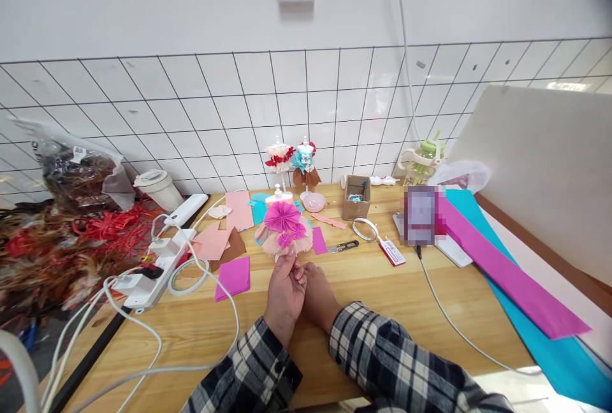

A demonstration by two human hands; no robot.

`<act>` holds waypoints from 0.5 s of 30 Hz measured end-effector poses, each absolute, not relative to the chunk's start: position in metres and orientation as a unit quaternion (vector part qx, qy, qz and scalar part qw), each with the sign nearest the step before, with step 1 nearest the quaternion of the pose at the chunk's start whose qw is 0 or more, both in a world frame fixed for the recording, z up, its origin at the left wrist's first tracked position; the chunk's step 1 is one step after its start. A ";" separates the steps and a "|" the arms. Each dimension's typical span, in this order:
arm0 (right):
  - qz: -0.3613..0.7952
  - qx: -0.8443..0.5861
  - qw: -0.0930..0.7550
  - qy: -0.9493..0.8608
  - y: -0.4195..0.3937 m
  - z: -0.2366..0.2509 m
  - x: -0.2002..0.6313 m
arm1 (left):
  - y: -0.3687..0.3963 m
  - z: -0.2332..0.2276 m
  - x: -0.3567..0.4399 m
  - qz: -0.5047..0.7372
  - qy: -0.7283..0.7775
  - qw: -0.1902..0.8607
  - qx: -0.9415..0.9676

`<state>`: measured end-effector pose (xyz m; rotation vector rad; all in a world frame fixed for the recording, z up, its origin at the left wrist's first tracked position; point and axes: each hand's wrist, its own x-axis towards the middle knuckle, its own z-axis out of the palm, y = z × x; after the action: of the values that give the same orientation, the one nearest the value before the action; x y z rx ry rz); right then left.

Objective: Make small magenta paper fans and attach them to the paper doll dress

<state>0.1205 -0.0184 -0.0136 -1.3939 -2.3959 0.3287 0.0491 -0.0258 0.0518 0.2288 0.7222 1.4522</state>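
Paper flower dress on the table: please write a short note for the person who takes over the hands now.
Left hand: fingers pinched at the bottom edge of the pink paper flower dress, which stands on the wooden table.
Right hand: beside the left, fingertips at the same spot; its grip is hidden.
Nearby: snips, tape roll, magenta paper piece.
Done: three magenta flowers sit on the dress.
Left: the lower edge is in hand, not released.

I see both my forearms in black-and-white plaid flannel sleeves (382,362), cuffs at five and seven o'clock; hands bare.
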 end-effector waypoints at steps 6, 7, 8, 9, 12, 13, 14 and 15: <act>0.162 -0.487 0.231 -0.827 -0.018 -0.006 0.128 | -0.021 0.049 0.046 0.650 0.359 0.652 0.153; 0.185 -0.480 0.259 -0.817 -0.018 -0.004 0.132 | -0.020 0.048 0.045 0.649 0.363 0.650 0.156; 0.207 -0.476 0.289 -0.804 -0.018 -0.003 0.137 | -0.020 0.048 0.045 0.650 0.367 0.646 0.161; 0.226 -0.478 0.316 -0.788 -0.018 -0.001 0.143 | -0.021 0.047 0.044 0.652 0.371 0.640 0.167; 0.266 -0.530 0.392 -0.703 -0.016 0.009 0.157 | -0.023 0.048 0.043 0.659 0.380 0.619 0.195; 0.292 -0.540 0.411 -0.674 -0.016 0.015 0.160 | -0.024 0.049 0.043 0.660 0.380 0.616 0.201; 0.331 -0.537 0.426 -0.648 -0.016 0.022 0.162 | -0.024 0.050 0.043 0.661 0.379 0.615 0.204; 0.382 -0.520 0.439 -0.625 -0.015 0.031 0.164 | -0.024 0.050 0.043 0.662 0.376 0.616 0.203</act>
<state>0.1639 -0.0150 0.0310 -1.2930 -1.5541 0.9484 0.0426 -0.0243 0.0505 0.4670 0.8662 1.5243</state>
